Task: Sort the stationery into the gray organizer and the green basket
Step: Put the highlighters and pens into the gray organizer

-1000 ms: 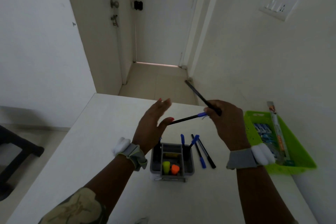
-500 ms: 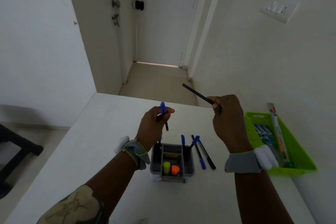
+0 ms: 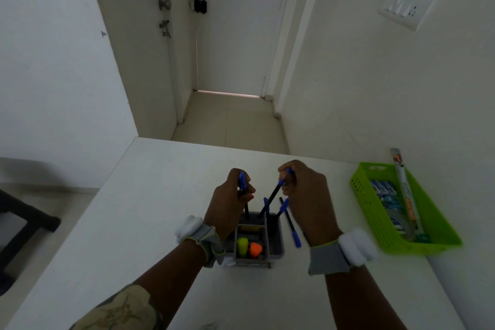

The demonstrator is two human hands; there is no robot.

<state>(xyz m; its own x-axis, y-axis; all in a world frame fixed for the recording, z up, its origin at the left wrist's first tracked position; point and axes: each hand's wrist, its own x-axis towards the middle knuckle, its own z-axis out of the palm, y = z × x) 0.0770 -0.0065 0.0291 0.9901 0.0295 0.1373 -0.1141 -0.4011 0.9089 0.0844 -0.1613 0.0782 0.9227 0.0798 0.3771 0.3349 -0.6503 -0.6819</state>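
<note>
Head view, both hands (image 3: 230, 203) (image 3: 305, 195) lowered, pens (image 3: 274, 193) now entering gray organizer (image 3: 278, 246)

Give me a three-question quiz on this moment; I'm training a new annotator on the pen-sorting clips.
1. True or false: the green basket stands to the left of the gray organizer.
2. What does each of the hands hold? A) nothing B) a pen each C) one highlighter together
3. Fill in: a blue-capped pen lies on the table just to the ___ of the organizer.

Key
1. False: the basket is on the right, by the wall.
2. B: the left hand grips a pen pointing down into the organizer, and the right hand grips another pen slanting toward it.
3. right
</note>
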